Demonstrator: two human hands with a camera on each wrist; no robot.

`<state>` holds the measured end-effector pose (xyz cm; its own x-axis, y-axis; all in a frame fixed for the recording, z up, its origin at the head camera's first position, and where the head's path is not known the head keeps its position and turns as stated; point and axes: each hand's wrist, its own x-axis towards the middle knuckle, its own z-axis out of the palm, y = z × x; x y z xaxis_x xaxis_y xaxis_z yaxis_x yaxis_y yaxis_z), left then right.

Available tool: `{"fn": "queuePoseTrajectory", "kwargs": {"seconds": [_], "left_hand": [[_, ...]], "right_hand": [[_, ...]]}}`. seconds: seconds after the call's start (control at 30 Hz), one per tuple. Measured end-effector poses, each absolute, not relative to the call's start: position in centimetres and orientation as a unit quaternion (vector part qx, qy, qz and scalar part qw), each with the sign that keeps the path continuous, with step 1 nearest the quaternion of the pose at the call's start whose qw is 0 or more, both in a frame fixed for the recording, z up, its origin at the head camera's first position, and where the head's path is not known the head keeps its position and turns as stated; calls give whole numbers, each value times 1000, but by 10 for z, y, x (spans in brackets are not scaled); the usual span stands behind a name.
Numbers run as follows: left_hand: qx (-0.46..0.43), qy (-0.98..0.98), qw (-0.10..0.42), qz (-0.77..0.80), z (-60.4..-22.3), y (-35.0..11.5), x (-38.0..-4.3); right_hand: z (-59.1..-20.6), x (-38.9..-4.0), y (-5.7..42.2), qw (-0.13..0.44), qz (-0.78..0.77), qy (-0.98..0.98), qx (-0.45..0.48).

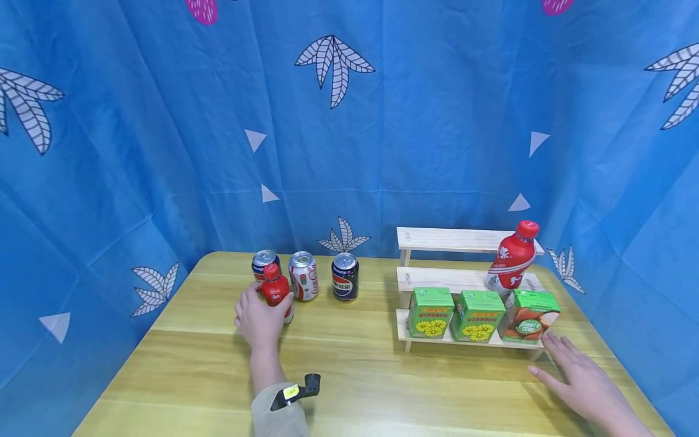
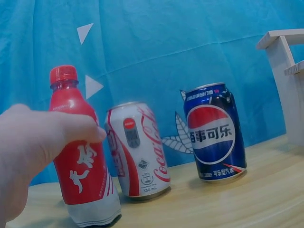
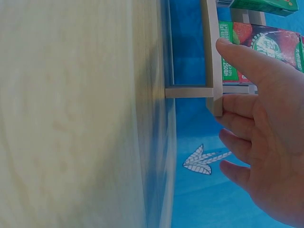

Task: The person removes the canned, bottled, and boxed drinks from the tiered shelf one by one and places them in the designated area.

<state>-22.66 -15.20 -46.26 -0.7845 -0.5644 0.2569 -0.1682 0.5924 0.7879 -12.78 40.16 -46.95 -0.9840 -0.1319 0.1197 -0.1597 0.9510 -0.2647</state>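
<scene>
My left hand [image 1: 261,318] curls its fingers and thumb round a red plastic bottle [image 1: 275,286] with a red cap, upright at the left of the table. Just behind it stand a dark can [image 1: 266,261] and a white Coca-Cola can [image 1: 304,278]; a dark blue Pepsi can [image 2: 212,133] is a little to the right. My right hand [image 1: 581,379] has its fingers extended at the front right corner of a stepped wooden rack [image 1: 453,279]. Above its fingertips on the bottom step is a juice carton with a fruit picture [image 3: 268,45].
Two green drink cartons with yellow flowers, the left carton [image 1: 431,312] and the middle carton [image 1: 477,315], share the bottom step. Another red bottle [image 1: 513,258] stands behind them on the rack's right side. Blue curtain [image 1: 349,152] surrounds the wooden table [image 1: 349,376] at the back and sides.
</scene>
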Motion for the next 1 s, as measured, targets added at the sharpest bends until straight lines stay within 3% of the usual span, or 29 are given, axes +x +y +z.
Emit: {"fn": "queuePoseTrajectory", "kwargs": {"seconds": [0.33, 0.87, 1.0], "left_hand": [[214, -852, 242, -412, -451, -151, -224], [159, -858, 305, -381, -401, -145, -211], [134, -870, 298, -368, -388, -137, -210]], "right_hand": [[-469, -127, 400, 55, 137, -986, 74], [-470, -128, 400, 60, 136, -986, 77], [-470, -128, 401, 56, 137, -986, 75]]}}
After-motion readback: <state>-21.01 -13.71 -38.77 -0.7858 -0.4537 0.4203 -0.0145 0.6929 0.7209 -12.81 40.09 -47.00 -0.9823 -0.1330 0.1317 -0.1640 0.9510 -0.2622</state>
